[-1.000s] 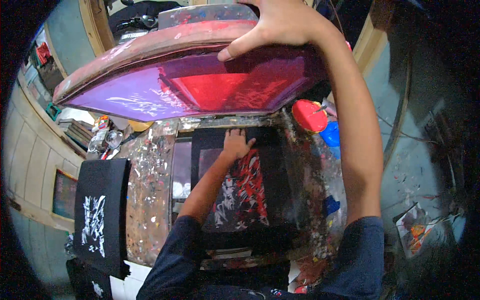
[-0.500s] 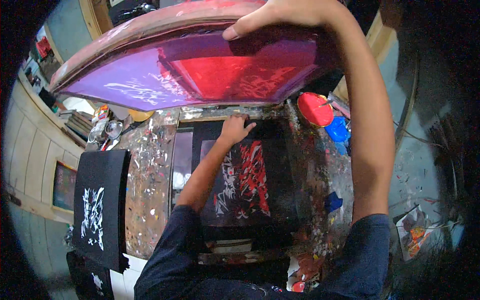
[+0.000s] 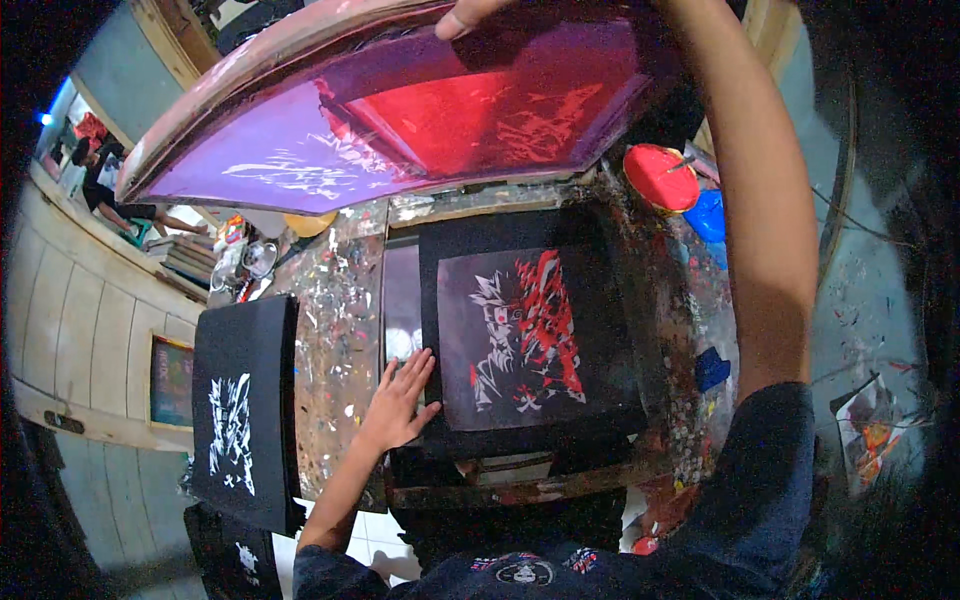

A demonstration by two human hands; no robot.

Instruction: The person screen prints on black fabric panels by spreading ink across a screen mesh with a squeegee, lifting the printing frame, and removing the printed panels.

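Note:
My right hand (image 3: 480,14) grips the upper edge of a raised screen-printing frame (image 3: 275,60), partly beyond the picture's top. Its mesh shows lilac, red and purple ink with pale patterns. Below it, a black sheet (image 3: 625,320) with a red and white print lies on a platen on the paint-spattered table (image 3: 330,370). A pale glossy strip (image 3: 403,280) shows left of the sheet. My left hand (image 3: 398,400) lies flat at the sheet's left edge, fingers stretched out.
Printed black sheets (image 3: 260,340) rest at left. A red paint pot (image 3: 660,175), blue container (image 3: 707,215) and blue piece (image 3: 713,370) sit at right. Cups (image 3: 258,262) and clutter are at back left. A seated person (image 3: 100,185) shows beyond a doorway; a door (image 3: 80,320) stands left.
My left hand has moved from the sheet's upper edge down to its left edge. My right hand still holds the frame up. The view has shifted, and a seated person shows at left.

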